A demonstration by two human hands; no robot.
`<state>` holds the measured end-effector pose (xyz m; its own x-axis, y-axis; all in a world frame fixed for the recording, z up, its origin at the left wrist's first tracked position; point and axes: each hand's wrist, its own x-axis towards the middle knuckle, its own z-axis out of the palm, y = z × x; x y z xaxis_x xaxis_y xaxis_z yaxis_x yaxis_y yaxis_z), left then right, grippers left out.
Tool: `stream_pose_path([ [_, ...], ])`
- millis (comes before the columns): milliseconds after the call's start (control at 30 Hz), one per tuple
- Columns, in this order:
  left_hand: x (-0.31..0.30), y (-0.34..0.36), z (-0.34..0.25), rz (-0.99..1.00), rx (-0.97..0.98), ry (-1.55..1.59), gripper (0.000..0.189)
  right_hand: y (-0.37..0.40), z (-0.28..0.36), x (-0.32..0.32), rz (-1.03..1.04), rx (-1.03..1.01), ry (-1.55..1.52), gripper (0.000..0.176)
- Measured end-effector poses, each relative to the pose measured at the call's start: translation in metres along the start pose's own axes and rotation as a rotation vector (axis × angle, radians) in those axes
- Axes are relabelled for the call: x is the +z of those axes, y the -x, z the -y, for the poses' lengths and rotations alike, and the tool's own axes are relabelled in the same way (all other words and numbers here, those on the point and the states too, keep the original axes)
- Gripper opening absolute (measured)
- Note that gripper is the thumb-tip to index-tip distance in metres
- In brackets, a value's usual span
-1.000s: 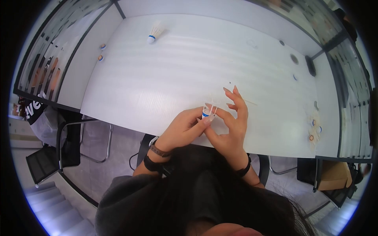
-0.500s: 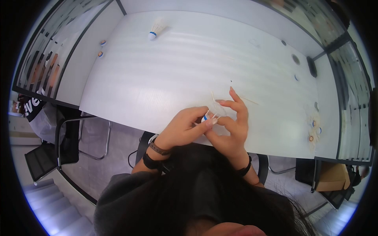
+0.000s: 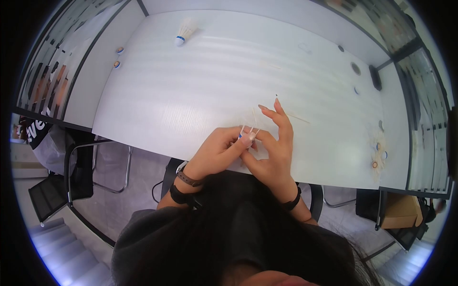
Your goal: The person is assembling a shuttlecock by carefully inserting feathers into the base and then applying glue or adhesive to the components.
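On the white counter (image 3: pixel 191 95), a whole white feather shuttlecock with a blue-banded cork base (image 3: pixel 182 35) lies on its side near the far left corner, and a thin pale feather stem (image 3: pixel 298 118) lies loose nearer the near edge. A small heap of pale feathers and cork bases (image 3: pixel 379 148) sits by the right edge, with a black oblong object (image 3: pixel 375 77) near the far right corner. Two small round cork bases (image 3: pixel 119 50) rest just beyond the left edge, on the adjoining grey surface (image 3: pixel 95 81).
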<state>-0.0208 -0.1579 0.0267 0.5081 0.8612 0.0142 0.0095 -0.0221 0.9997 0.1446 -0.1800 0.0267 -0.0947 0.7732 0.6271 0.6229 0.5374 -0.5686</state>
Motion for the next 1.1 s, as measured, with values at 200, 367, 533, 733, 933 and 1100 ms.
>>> stream_pose_path([
  [200, 0.002, 0.001, -0.002, 0.019, 0.002, 0.002, 0.04, 0.001, -0.004, 0.0, -0.001, -0.009, -0.056, 0.018],
  [367, 0.002, 0.001, -0.003, 0.025, 0.014, -0.03, 0.04, 0.002, -0.004, 0.0, -0.01, -0.048, -0.08, 0.014],
  [533, 0.001, 0.001, 0.001, 0.021, 0.024, -0.019, 0.035, 0.003, -0.004, 0.001, -0.008, -0.047, -0.085, 0.015],
  [733, 0.0, 0.0, 0.002, 0.023, 0.027, -0.027, 0.031, 0.002, -0.004, 0.002, -0.011, -0.007, -0.091, 0.021],
  [933, 0.0, -0.001, 0.005, 0.021, 0.034, -0.024, 0.031, 0.001, -0.003, 0.002, -0.006, 0.005, -0.096, 0.021],
  [1100, 0.002, 0.001, 0.007, -0.001, 0.039, 0.001, 0.033, 0.002, -0.003, 0.002, -0.007, 0.0, -0.106, 0.015],
])
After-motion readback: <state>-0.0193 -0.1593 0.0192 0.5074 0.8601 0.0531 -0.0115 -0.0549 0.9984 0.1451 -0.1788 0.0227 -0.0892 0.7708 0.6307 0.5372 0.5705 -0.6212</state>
